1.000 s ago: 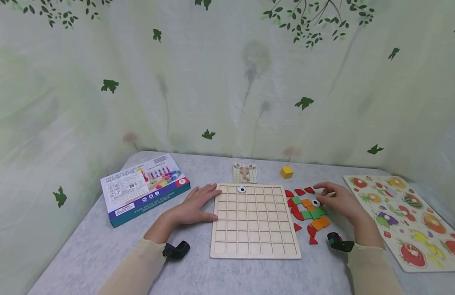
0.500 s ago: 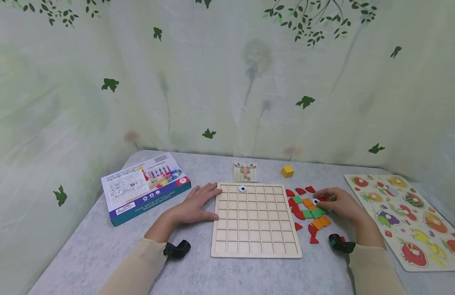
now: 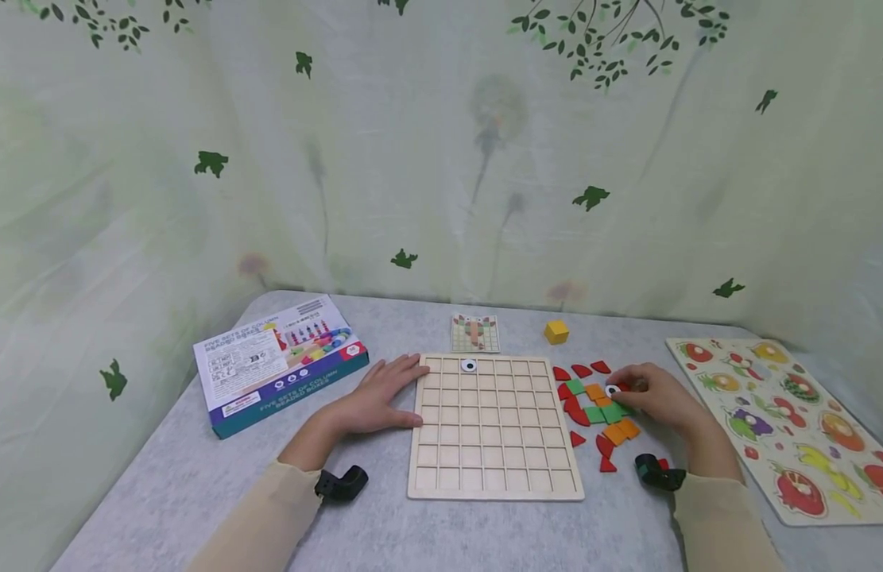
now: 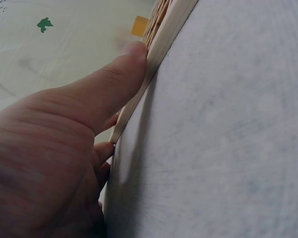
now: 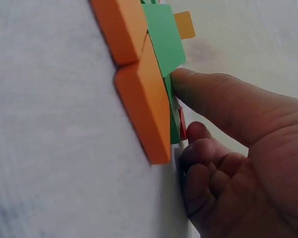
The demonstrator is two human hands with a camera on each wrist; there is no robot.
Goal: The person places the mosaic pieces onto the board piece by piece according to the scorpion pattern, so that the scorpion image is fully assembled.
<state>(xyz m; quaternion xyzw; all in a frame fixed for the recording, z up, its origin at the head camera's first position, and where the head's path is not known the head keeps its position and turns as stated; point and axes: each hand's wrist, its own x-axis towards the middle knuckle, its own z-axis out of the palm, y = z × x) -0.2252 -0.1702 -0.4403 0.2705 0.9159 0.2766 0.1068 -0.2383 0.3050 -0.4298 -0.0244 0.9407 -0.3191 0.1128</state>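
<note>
Head view has the right hand (image 3: 659, 395) pinching an eye tile (image 3: 611, 391) among loose pieces beside the wooden grid board (image 3: 494, 435); lifting it could drag the adjacent green square (image 3: 611, 413) along. The left hand (image 3: 379, 400), spread against the board's left edge, might skew it by pushing.

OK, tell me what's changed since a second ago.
The right hand has come down a little and its raised fingers have closed on the loose eye piece, which has not visibly shifted. Unchanged: the left hand at the edge of the grid board, the box and the yellow cube.
</note>
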